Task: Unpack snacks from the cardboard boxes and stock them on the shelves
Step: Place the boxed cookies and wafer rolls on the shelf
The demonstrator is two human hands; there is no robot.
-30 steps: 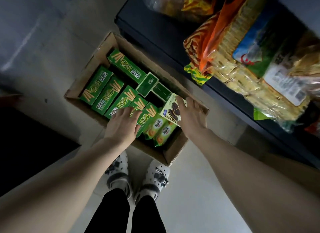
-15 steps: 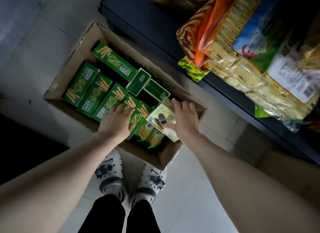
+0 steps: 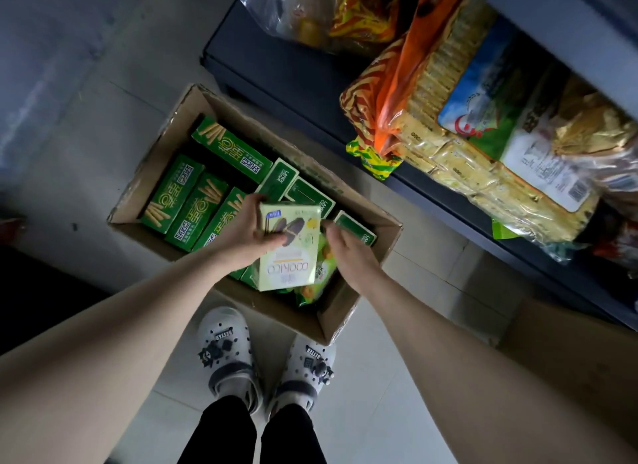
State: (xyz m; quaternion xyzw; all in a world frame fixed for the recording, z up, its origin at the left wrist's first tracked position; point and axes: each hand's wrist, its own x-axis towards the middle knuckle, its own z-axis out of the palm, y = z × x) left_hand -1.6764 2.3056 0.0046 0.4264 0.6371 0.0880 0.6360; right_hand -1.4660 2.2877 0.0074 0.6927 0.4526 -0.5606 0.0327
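An open cardboard box stands on the floor in front of my feet, filled with several green snack boxes. My left hand grips a pale green cookie box by its left side and holds it above the cardboard box. Just to the right of the cookie box, my right hand hovers with relaxed fingers and holds nothing. Under the cookie box lie green and orange snack packets, partly hidden.
A dark shelf runs along the right, just beyond the cardboard box. It carries a large cracker bag with an orange top and a clear bag of yellow snacks. Grey tiled floor lies to the left.
The cookie box passed from my right hand to my left and came up out of the cardboard box. My right hand let go and now sits beside it.
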